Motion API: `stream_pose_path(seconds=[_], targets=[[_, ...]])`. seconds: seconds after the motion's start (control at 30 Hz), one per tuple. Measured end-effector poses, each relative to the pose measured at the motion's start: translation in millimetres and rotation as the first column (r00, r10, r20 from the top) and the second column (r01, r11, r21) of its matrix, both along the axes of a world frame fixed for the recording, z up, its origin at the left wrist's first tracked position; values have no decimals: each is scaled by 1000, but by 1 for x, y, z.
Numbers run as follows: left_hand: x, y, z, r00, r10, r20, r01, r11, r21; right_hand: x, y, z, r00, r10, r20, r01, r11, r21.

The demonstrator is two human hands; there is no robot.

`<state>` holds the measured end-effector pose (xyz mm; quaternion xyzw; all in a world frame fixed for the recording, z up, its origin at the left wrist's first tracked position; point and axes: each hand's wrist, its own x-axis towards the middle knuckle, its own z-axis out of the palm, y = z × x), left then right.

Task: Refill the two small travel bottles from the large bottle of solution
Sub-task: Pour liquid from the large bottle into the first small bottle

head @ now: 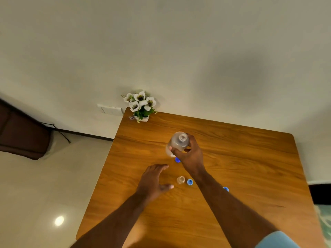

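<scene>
On the wooden worktop (232, 176) the left hand (152, 181) hovers with fingers spread, holding nothing, beside the open small travel bottle (181, 179) and its blue cap (189, 182). The right hand (191, 156) has its grip curled around the large bottle of solution (179, 143), uncapped and upright, farther back. If nobody steadies the small bottle, I think the pour may tip it or miss its narrow mouth.
</scene>
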<state>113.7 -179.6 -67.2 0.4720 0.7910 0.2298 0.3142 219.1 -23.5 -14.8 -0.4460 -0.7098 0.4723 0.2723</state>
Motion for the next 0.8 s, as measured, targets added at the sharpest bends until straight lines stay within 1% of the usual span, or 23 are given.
stream_pose_path(seconds=[0.13, 0.27, 0.4, 0.53, 0.7, 0.8], targets=[[24, 17, 4, 998, -47, 33, 47, 999, 10, 38, 11, 29, 996, -85, -27, 86, 995, 50], [46, 30, 0, 997, 7, 79, -8, 1000, 19, 78, 18, 37, 990, -137, -20, 138, 989, 57], [56, 36, -8, 995, 57, 76, -59, 998, 20, 107, 15, 36, 983, -185, -14, 186, 982, 41], [58, 37, -15, 991, 94, 97, -96, 995, 11, 126, 9, 32, 979, -205, -21, 205, 979, 6], [57, 32, -22, 986, 140, 93, -133, 988, -76, 135, 2, 34, 980, -198, -5, 198, 980, 17], [56, 31, -24, 975, 194, 104, -188, 980, -67, 138, 0, 36, 983, -183, -8, 183, 983, 23]])
